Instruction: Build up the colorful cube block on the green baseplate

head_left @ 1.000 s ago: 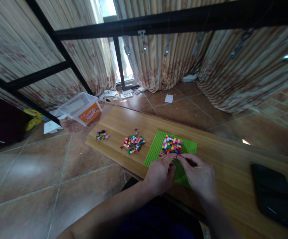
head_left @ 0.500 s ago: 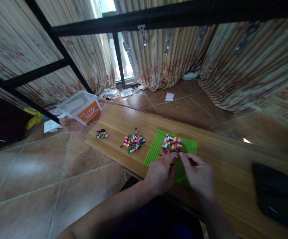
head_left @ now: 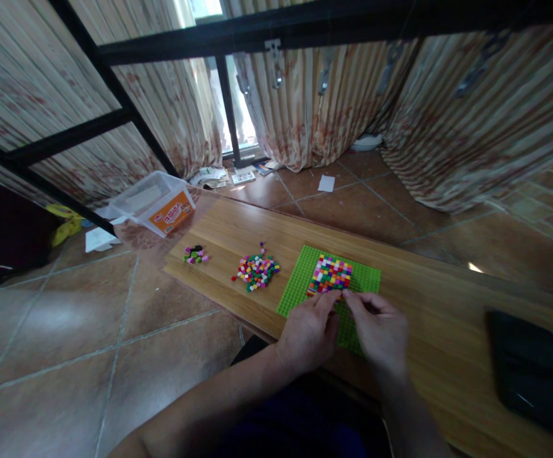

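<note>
A green studded baseplate lies on the wooden table, with a block of small multicoloured bricks set on its middle. My left hand is at the near edge of that block, its thumb and forefinger closed. Close to its fingertips, my right hand also pinches at the block's near right corner. Whatever lies between the fingers of either hand is too small and covered to make out. Left of the baseplate is a loose heap of small coloured bricks. Farther left sits a smaller group of pink, green and black bricks.
A clear plastic box with an orange label stands past the table's left end. On the right of the table lies a dark flat device. A black metal frame runs across the top, before curtains. Papers lie on the floor.
Both hands stay at the near edge of the brick block, with barely any shift of the fingers. The view has moved very slightly.
</note>
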`<state>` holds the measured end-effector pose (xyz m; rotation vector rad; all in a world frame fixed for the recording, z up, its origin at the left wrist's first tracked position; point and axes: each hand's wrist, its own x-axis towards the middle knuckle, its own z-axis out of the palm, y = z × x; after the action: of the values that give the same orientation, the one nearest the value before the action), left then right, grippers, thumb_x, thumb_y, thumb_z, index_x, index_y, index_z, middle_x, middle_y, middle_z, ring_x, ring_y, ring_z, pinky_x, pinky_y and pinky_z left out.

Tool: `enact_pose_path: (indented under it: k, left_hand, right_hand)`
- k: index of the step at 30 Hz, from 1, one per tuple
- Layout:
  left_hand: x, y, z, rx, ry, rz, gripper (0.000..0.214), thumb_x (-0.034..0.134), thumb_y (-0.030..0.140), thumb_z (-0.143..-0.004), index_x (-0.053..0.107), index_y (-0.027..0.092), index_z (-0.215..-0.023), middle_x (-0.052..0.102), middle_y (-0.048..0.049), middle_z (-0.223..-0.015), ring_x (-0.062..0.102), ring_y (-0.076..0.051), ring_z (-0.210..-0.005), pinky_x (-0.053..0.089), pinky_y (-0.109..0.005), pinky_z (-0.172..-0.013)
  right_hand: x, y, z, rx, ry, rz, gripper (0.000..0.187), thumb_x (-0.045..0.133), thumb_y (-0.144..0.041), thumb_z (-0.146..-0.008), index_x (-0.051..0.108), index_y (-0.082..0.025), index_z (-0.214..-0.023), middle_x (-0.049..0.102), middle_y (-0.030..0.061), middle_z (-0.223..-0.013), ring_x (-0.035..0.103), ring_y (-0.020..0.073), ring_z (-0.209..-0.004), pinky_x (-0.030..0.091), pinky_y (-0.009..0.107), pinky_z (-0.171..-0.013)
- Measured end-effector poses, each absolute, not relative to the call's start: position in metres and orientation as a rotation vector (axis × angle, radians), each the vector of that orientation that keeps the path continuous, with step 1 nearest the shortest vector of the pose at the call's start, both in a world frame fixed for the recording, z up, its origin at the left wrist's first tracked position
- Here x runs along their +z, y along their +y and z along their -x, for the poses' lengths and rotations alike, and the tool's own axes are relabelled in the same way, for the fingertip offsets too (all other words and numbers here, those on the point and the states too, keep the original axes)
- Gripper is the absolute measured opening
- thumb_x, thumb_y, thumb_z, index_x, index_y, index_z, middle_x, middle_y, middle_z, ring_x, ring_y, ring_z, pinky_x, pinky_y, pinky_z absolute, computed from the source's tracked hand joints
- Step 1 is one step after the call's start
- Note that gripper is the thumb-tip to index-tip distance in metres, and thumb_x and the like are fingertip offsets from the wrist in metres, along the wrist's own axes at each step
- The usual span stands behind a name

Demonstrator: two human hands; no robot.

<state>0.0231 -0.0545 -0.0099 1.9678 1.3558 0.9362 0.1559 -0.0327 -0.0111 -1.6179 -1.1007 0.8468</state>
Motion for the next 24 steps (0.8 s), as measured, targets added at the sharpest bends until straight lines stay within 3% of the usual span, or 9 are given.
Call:
enact_pose_path:
  k: [14, 24]
  left_hand:
    - [-0.010, -0.054, -0.024, 0.923, 1.361, -1.989, 0.043, 0.049, 0.013, -0.089, 0.050, 0.016, -0.132, 0.070, -0.0125, -0.118, 0.069, -0.023, -0.097, 0.058, -0.039, -0.090]
    - [-0.008, -0.054, -0.021, 0.938, 1.378, -2.036, 0.040, 0.050, 0.010, -0.088, 0.054, 0.016, -0.127, 0.071, -0.0088, -0.105, 0.068, -0.021, -0.097, 0.058, -0.037, -0.091]
  right_hand:
    - [-0.008, -0.019, -0.150, 1.054, -0.796, 1.529, 0.035, 0.082, -0.047, -0.054, 0.066, -0.017, -0.056, 0.059, -0.0010, -0.053, 0.050, 0.0108, -0.052, 0.038, 0.024, -0.049]
    - [-0.021, -0.024, -0.154, 1.005, -0.927, 1.473, 0.040, 0.079, -0.056, -0.062, 0.070, -0.016, -0.065, 0.065, 0.0012, -0.060, 0.054, 0.0124, -0.057, 0.043, 0.025, -0.056]
